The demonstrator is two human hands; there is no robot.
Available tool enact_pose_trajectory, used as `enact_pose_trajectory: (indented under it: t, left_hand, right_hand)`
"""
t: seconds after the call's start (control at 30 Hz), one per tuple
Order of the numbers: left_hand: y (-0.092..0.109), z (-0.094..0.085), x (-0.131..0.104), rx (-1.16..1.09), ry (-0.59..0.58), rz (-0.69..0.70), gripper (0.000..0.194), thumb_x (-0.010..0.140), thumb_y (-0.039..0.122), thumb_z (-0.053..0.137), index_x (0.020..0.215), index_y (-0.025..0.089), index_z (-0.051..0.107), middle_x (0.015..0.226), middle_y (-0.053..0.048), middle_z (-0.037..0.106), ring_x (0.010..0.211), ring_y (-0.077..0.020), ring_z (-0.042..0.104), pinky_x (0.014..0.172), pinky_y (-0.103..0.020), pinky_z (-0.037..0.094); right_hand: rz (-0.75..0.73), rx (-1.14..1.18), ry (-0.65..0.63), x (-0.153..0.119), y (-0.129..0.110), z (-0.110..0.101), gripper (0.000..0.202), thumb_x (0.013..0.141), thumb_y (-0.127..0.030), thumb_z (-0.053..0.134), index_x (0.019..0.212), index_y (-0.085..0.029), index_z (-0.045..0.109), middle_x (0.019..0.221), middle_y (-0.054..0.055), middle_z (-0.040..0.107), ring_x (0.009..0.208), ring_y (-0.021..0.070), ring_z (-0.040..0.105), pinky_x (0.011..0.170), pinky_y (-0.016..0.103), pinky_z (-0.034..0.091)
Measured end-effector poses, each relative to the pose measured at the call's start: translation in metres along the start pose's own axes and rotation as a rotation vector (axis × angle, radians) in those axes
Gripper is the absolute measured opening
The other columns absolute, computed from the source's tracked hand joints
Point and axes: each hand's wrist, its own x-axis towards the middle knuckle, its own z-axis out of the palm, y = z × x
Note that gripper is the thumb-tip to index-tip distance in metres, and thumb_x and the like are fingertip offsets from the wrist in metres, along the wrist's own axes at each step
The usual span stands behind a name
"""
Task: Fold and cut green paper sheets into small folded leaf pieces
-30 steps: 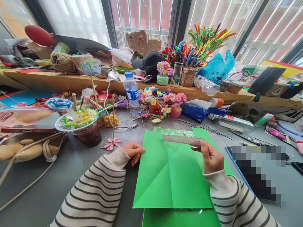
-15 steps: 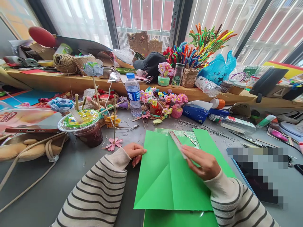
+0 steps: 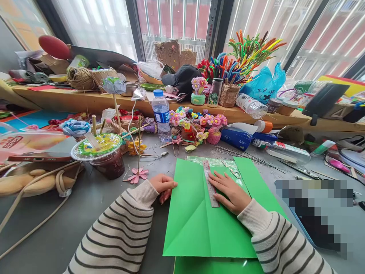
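Observation:
A creased green sheet of paper (image 3: 188, 220) lies on the grey table, over more green paper. A clear ruler (image 3: 211, 186) rests flat on it, along the vertical crease. My right hand (image 3: 230, 192) lies on the paper with its fingers spread, fingertips touching the ruler's right edge. At the sheet's left edge, my left hand (image 3: 164, 185) is closed, thumb and index finger pinching the paper's edge. Small scissors (image 3: 235, 172) lie just beyond my right hand, on a clear plastic wrapper (image 3: 196, 159).
A lidded drink cup (image 3: 110, 163) and a pink paper flower (image 3: 138, 176) are at the left. Behind the paper stand a water bottle (image 3: 161, 118) and crocheted flowers (image 3: 213, 123). Thin wires (image 3: 251, 156), a blue tissue pack (image 3: 236, 138) and a blurred-out object (image 3: 316, 217) are at the right.
The ruler has gone from tilted up in my right hand to flat on the paper. My right hand has moved left and opened out beside it. My left hand stays at the edge.

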Motion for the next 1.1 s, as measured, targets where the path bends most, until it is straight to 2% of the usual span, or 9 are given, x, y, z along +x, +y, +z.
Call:
enact_pose_trajectory:
  t: [0.1, 0.2, 0.37, 0.47, 0.7, 0.97, 1.1]
  left_hand:
    - [0.001, 0.001, -0.001, -0.001, 0.006, -0.009, 0.041, 0.052, 0.051, 0.056, 0.04, 0.015, 0.041, 0.025, 0.004, 0.044, 0.019, -0.0049, 0.034, 0.022, -0.015, 0.023]
    - [0.002, 0.002, -0.001, -0.003, -0.002, -0.012, 0.041, 0.05, 0.052, 0.056, 0.041, 0.015, 0.04, 0.025, 0.004, 0.044, 0.019, -0.0049, 0.034, 0.022, -0.015, 0.022]
    - [0.001, 0.001, 0.0, -0.001, -0.006, -0.006, 0.041, 0.052, 0.052, 0.056, 0.041, 0.015, 0.04, 0.023, 0.005, 0.042, 0.019, -0.0048, 0.033, 0.021, -0.014, 0.022]
    - [0.001, 0.001, 0.001, -0.005, -0.028, -0.022, 0.043, 0.05, 0.054, 0.056, 0.04, 0.015, 0.04, 0.024, 0.004, 0.042, 0.019, -0.0051, 0.034, 0.022, -0.015, 0.024]
    - [-0.003, 0.002, -0.001, -0.006, 0.02, 0.0, 0.041, 0.055, 0.051, 0.054, 0.04, 0.014, 0.04, 0.027, 0.003, 0.045, 0.021, -0.0056, 0.037, 0.024, -0.015, 0.029]
    - [-0.004, 0.001, 0.0, -0.017, 0.027, 0.006, 0.041, 0.056, 0.049, 0.054, 0.041, 0.014, 0.041, 0.028, 0.004, 0.044, 0.021, -0.0058, 0.038, 0.024, -0.015, 0.029]
    - [-0.003, 0.001, -0.001, -0.011, 0.004, -0.009, 0.04, 0.056, 0.049, 0.054, 0.042, 0.014, 0.041, 0.027, 0.004, 0.044, 0.022, -0.0058, 0.038, 0.025, -0.015, 0.031]
  right_hand:
    - [0.001, -0.028, -0.01, 0.002, -0.003, 0.0, 0.043, 0.082, -0.03, 0.024, 0.121, -0.012, 0.03, 0.126, 0.006, 0.03, 0.118, 0.0196, 0.019, 0.093, 0.047, 0.019]
    - [0.031, -0.051, -0.001, 0.003, -0.005, -0.001, 0.046, 0.081, -0.036, 0.028, 0.12, -0.012, 0.031, 0.125, 0.007, 0.033, 0.117, 0.02, 0.021, 0.094, 0.045, 0.019]
    - [0.073, -0.051, -0.053, 0.007, -0.008, -0.005, 0.06, 0.076, -0.046, 0.031, 0.123, -0.008, 0.026, 0.129, 0.013, 0.021, 0.118, 0.024, 0.018, 0.093, 0.046, 0.021]
    - [0.076, -0.05, -0.09, 0.01, -0.01, -0.005, 0.062, 0.076, -0.046, 0.03, 0.124, -0.008, 0.023, 0.13, 0.013, 0.019, 0.118, 0.0244, 0.017, 0.093, 0.046, 0.02]
    - [0.072, -0.011, 0.013, 0.009, -0.009, 0.006, 0.059, 0.078, -0.043, 0.028, 0.125, -0.008, 0.02, 0.13, 0.012, 0.019, 0.119, 0.0214, 0.015, 0.094, 0.045, 0.019]
    - [0.069, -0.013, 0.021, 0.006, -0.01, 0.007, 0.057, 0.079, -0.041, 0.027, 0.125, -0.009, 0.018, 0.131, 0.01, 0.017, 0.12, 0.0195, 0.012, 0.096, 0.043, 0.016]
    - [0.068, -0.001, 0.059, 0.006, -0.008, 0.01, 0.059, 0.079, -0.04, 0.027, 0.127, -0.009, 0.009, 0.132, 0.011, 0.012, 0.12, 0.0191, 0.01, 0.096, 0.043, 0.017]
